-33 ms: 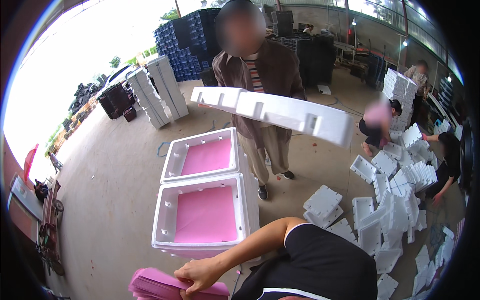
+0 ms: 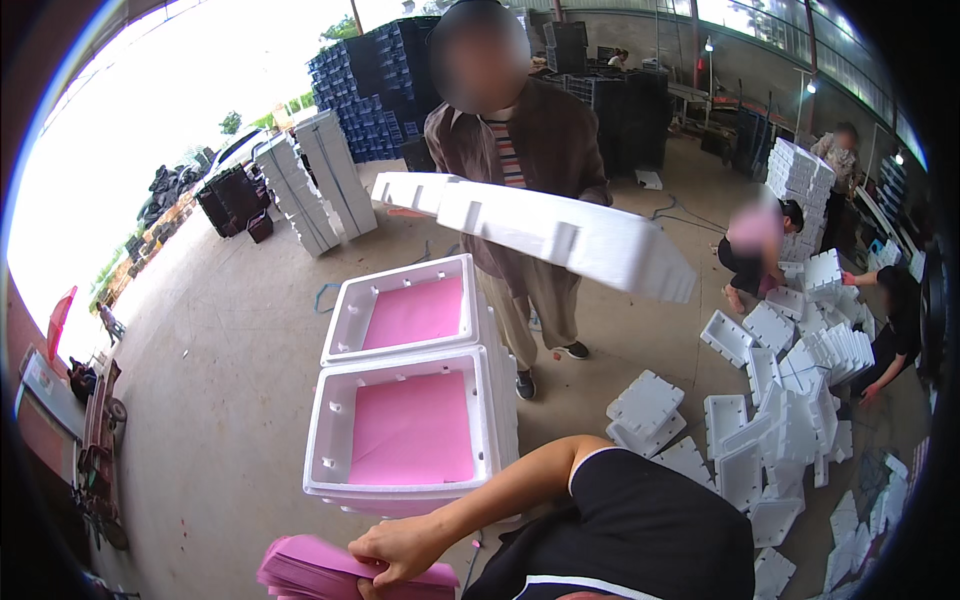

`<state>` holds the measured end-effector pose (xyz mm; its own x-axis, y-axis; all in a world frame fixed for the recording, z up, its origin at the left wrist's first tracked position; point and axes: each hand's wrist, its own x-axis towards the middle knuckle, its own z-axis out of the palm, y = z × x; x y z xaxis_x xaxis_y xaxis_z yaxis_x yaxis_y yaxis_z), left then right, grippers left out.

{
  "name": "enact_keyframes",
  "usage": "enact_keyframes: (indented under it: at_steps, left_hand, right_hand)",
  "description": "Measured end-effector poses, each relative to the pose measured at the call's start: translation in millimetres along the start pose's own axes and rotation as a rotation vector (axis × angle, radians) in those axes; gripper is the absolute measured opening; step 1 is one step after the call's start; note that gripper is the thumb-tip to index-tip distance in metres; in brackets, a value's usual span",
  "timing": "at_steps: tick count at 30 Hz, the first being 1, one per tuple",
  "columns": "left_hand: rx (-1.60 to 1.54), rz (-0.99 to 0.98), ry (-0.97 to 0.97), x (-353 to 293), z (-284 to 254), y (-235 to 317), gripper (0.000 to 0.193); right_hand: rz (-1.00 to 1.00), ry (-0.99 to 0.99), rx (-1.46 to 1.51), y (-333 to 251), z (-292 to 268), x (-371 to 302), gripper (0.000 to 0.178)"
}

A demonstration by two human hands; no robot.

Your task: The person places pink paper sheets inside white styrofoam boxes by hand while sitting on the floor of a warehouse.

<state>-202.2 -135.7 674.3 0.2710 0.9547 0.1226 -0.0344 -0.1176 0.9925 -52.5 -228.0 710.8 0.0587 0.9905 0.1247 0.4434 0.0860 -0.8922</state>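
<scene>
My right hand (image 2: 398, 552) reaches across from the right, its fingers closed on the edge of a thick stack of pink paper sheets (image 2: 305, 562) at the lower edge. My left hand is out of view. Just beyond the stack stand two piles of white foam boxes. The nearer top box (image 2: 490, 420) has a pink sheet (image 2: 415, 430) lying flat on its bottom. In the farther top box (image 2: 345, 318) lies another pink sheet (image 2: 415, 312). Across these boxes a person (image 2: 560, 140) in a brown jacket holds white foam boxes (image 2: 540, 230), tilted down to the right.
On the right, loose white foam boxes (image 2: 735, 450) lie heaped on the floor, with workers (image 2: 760, 235) bending near them. Strapped white stacks (image 2: 335, 170) and tall blue crates (image 2: 365, 95) stand at the back. A cart (image 2: 97, 450) is at the far left.
The person opposite has shifted the held foam boxes slightly left and tilted them, the right end swinging. My right hand and the pink stack have stayed in place.
</scene>
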Motion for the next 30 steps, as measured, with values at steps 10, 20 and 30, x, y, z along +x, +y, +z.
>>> enact_keyframes:
  at_steps: [10, 20, 30]
  left_hand:
    - [0.033, 0.022, -0.055, -6.5, 7.8, 7.8, 0.039]
    - [0.036, 0.052, -0.100, -3.3, 3.6, 9.3, 0.038]
    - [-0.168, 0.010, 0.000, -0.3, -47.8, 6.1, 0.038]
  right_hand:
    - [0.159, 0.411, -0.349, -27.6, 35.7, -20.2, 0.015]
    - [-0.054, 0.341, -0.531, -25.1, 34.6, -33.1, 0.015]
    - [-0.254, 0.073, -0.645, -70.9, -21.9, -44.5, 0.013]
